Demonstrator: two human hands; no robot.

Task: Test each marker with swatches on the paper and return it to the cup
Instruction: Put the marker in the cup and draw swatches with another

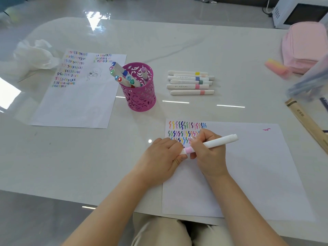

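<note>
Paper sheet, flat matte white, reaches the worktop's near edge; its right half is bare. Both hands meet over its upper left. Right hand wraps the white marker's smooth round barrel, left hand pinches its pink-banded end. Marker sits low over wavy swatches, tail pointing right. Glossy worktop lies open left of the hands. Further back, a magenta cut-out cup stands upright holding round-capped markers. Right of it, six white markers lie in a row. Swatched second sheet left, crumpled tissue beyond. Pink pouch far right.
</note>
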